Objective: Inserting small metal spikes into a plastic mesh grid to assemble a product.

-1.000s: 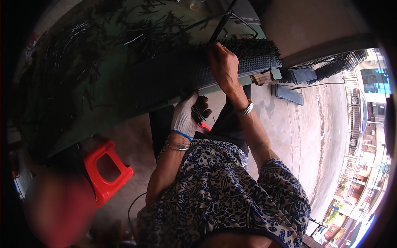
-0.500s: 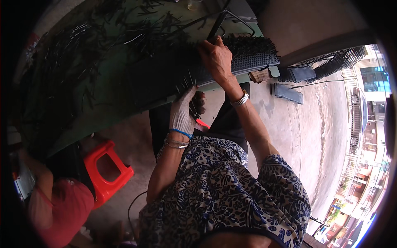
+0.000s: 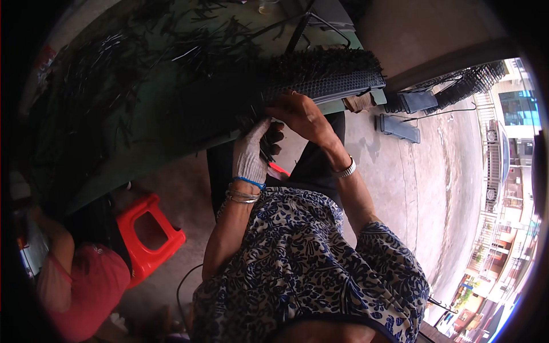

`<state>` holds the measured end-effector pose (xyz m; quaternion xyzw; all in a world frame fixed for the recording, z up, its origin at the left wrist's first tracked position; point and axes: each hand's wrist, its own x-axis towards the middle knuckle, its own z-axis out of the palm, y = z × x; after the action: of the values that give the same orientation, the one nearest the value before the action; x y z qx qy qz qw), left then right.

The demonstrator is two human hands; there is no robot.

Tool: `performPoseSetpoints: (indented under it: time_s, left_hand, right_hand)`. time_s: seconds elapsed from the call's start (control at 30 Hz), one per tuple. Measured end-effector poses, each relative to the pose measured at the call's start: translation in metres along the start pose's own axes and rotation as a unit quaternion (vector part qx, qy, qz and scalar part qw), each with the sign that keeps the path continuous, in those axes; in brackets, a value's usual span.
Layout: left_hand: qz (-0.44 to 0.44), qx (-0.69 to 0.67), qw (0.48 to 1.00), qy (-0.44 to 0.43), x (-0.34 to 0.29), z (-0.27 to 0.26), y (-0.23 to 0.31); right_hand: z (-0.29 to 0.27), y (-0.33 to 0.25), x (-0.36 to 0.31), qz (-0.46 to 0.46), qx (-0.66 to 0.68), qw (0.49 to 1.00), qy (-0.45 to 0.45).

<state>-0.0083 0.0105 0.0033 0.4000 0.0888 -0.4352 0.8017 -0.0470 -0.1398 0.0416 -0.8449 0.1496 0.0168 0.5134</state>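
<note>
My left hand [image 3: 250,151], in a white knitted glove with bare dark fingertips, is closed round a bunch of thin black sticks [image 3: 255,112]. The sticks poke out above the thumb and below the palm. Close beside it, my bare right hand [image 3: 301,116] has its fingers drawn together at the upper ends of the bunch; what they pinch is hidden in shadow. Just beyond both hands lies a long dark tray with a grid of holes [image 3: 350,83]. Dense dark bristly pieces [image 3: 326,62] stand along its far side.
Loose black sticks [image 3: 114,48] are strewn over the green table [image 3: 154,166]. A black metal frame [image 3: 301,33] stands behind the tray. On the left are a red plastic stool [image 3: 150,266] and a person in red [image 3: 94,288]. Grey trays [image 3: 400,128] rest at right.
My right hand has come back from the bristly pieces on the tray, toward me, to the sticks in my left hand. The left hand has barely moved.
</note>
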Motion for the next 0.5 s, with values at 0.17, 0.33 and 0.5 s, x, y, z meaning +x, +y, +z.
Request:
performPoseSetpoints:
  time_s: [0.17,0.33,0.5]
  left_hand:
    - [0.016,0.039,0.999,0.019,-0.004,0.010,0.001]
    - [0.021,0.055,0.997,0.042,-0.001,0.010,0.002]
    - [0.010,0.066,0.997,0.048,0.001,0.004,-0.002]
  right_hand:
    - [-0.002,0.012,-0.002,-0.058,0.051,0.996,0.041]
    - [0.001,0.013,-0.002,-0.040,0.074,0.995,0.049]
    - [0.002,0.011,0.000,-0.043,0.084,0.992,0.090]
